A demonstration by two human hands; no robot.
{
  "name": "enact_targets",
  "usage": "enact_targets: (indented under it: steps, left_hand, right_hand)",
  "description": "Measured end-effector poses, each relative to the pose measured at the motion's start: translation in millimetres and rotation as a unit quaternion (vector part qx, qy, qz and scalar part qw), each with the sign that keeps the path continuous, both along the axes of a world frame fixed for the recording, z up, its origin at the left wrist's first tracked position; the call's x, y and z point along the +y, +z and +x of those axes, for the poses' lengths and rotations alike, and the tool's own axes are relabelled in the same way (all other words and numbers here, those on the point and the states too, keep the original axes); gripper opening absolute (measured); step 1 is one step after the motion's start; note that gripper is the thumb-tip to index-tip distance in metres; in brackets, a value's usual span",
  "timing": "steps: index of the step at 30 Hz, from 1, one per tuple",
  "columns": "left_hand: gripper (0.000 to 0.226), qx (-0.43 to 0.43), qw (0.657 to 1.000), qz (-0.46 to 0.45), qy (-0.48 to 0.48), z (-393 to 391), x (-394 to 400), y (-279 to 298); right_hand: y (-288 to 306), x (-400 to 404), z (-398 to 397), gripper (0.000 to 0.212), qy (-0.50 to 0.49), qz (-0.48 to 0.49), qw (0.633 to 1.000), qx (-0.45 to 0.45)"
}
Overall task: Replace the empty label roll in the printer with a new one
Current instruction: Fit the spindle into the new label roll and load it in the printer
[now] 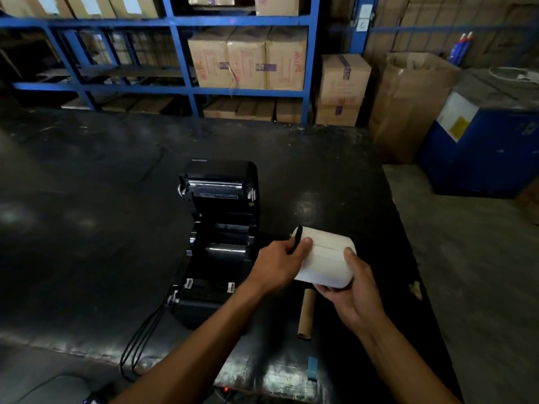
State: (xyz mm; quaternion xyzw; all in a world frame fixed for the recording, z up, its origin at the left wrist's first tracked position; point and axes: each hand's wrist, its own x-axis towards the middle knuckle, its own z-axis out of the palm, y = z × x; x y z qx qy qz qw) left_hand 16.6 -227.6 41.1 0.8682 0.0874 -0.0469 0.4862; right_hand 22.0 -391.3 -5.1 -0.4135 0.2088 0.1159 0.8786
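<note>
A black label printer (218,243) stands on the dark table (87,243) with its lid raised and its roll bay showing. Just right of it I hold a full white label roll (323,258) lying on its side above the table. My right hand (347,293) grips the roll's right end from below. My left hand (277,266) is at the roll's left end, fingers closed on a black spindle piece (296,239) at the core. A bare brown cardboard core (306,314) lies on the table under the roll.
Black cables (143,333) run from the printer's front left over the table's near edge. A small blue piece (312,367) lies near that edge. Blue shelving (180,88) with cardboard boxes stands behind; a blue bin (481,147) and brown sack (408,106) are at right.
</note>
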Motion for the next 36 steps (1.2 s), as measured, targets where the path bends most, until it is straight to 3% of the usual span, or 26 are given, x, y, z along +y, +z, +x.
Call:
enact_targets:
  steps: [4, 7, 13, 20, 27, 31, 36]
  left_hand:
    - [0.054, 0.003, 0.999, 0.019, 0.049, -1, 24, 6]
    - [0.046, 0.007, 0.998, 0.007, 0.063, -2, 54, 8]
    - [0.036, 0.018, 0.984, -0.14, 0.109, -14, 116, 6]
    - [0.026, 0.007, 0.958, -0.224, 0.181, -18, 163, -2]
    - [0.03, 0.012, 0.953, -0.237, 0.19, -24, 178, -19]
    - [0.034, -0.02, 0.946, -0.259, 0.192, -30, 177, -32]
    - [0.048, -0.055, 0.966, -0.206, 0.148, -28, 184, -36]
  right_hand:
    - [8, 36, 6, 0.026, -0.009, -0.041, 0.999, -0.016]
    - [13, 69, 10, 0.025, -0.008, -0.063, 0.998, -0.03]
    - [17, 140, 9, 0.021, -0.001, -0.052, 0.997, -0.05]
    - [14, 201, -1, 0.02, -0.012, -0.101, 0.99, -0.098]
    - [11, 227, -10, 0.023, -0.046, -0.131, 0.985, -0.1]
    - [6, 232, -13, 0.024, -0.015, -0.187, 0.978, -0.096]
    - [1, 237, -14, 0.028, -0.023, -0.207, 0.976, -0.064]
